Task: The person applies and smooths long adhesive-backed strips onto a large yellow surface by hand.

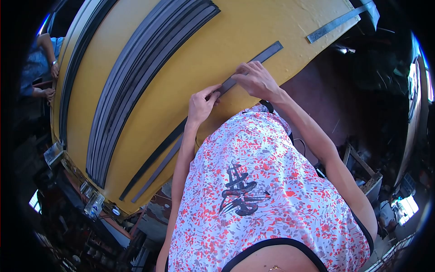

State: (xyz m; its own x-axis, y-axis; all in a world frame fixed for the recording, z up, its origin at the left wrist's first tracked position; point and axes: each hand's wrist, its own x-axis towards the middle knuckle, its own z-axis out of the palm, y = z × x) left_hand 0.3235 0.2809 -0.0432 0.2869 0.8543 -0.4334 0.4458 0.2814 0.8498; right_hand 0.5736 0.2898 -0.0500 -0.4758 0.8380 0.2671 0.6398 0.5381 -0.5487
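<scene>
A long, narrow dark grey strip (270, 51) lies slantwise across the yellow tabletop (253, 27) in front of me. My left hand (201, 107) pinches it between thumb and fingers at its nearer part. Farther along, the curled fingers of my right hand (259, 81) grip the same strip, thumb and fingertips close together. Whatever sits under those fingertips is hidden. Below my left wrist, a black strip (152, 159) and a thinner grey strip (158, 170) run toward the table's lower edge, partly covered by my forearm.
A thick bundle of dark strips (140, 77) spans the table to the left, with more black strips (74, 68) beyond it. A flat metal bar (333, 26) lies at the upper right corner. Another person's hands (50, 93) rest at the far left edge.
</scene>
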